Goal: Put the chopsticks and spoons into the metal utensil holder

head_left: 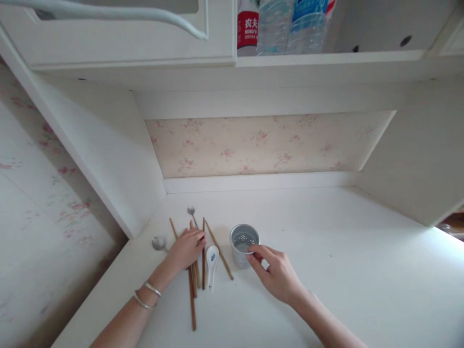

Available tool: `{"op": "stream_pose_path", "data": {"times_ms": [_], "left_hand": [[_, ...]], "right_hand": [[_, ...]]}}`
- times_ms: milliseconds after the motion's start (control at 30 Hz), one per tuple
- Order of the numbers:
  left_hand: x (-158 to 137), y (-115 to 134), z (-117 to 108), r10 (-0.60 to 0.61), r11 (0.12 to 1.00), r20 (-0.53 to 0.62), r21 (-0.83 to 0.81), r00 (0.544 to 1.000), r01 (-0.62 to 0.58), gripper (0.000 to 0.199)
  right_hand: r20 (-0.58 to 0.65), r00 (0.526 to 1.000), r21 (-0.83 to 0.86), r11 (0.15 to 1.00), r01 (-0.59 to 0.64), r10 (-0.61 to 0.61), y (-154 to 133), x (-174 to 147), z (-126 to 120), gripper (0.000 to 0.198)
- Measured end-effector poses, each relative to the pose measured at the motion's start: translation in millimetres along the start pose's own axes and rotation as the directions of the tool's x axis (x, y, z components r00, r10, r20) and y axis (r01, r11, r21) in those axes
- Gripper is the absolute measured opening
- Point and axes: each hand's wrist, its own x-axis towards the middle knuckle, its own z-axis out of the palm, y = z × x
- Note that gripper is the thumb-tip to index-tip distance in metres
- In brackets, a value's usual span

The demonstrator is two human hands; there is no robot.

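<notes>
My right hand pinches the near right rim of a grey utensil holder between thumb and fingers. The holder stands upright, with small holes showing in its bottom and nothing inside. To its left, my left hand lies over several brown wooden chopsticks, its fingers curled together on a chopstick. The hand covers the middle of some of them. A white spoon with a blue mark lies just right of that hand. Another chopstick slants between spoon and holder.
Two metal spoons lie near my left hand, one on its left and one beyond it. The white tabletop is bounded by side panels. A shelf above carries plastic bottles; a cabinet door with a handle hangs upper left.
</notes>
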Motion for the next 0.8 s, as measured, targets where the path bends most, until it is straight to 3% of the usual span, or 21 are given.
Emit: {"op": "stream_pose_path", "data": {"times_ms": [233,467,633,700,800], "left_hand": [[-42,27,3,-0.045,0.990,-0.040,-0.137,0.998,0.039,0.030],[-46,14,5,-0.166,0.968,-0.167,-0.217,0.972,0.128,0.030],[-44,10,10,-0.142,0.972,-0.193,-0.213,0.971,0.100,0.030],[-45,12,12,-0.118,0.978,-0.198,-0.192,0.973,0.079,0.028],[-46,16,14,-0.064,0.988,-0.186,-0.149,0.980,0.036,0.024]], "right_hand": [[-0.047,0.997,0.006,0.998,0.068,-0.068,-3,-12,-2,0.019],[-0.081,0.973,-0.009,0.976,0.217,-0.217,7,-17,2,0.019],[-0.199,0.929,-0.048,0.950,0.309,-0.312,11,-24,5,0.009],[-0.165,0.917,-0.081,0.931,0.355,-0.363,5,-28,9,0.005],[0.016,0.937,-0.089,0.933,0.348,-0.348,-12,-31,23,0.007]]}}
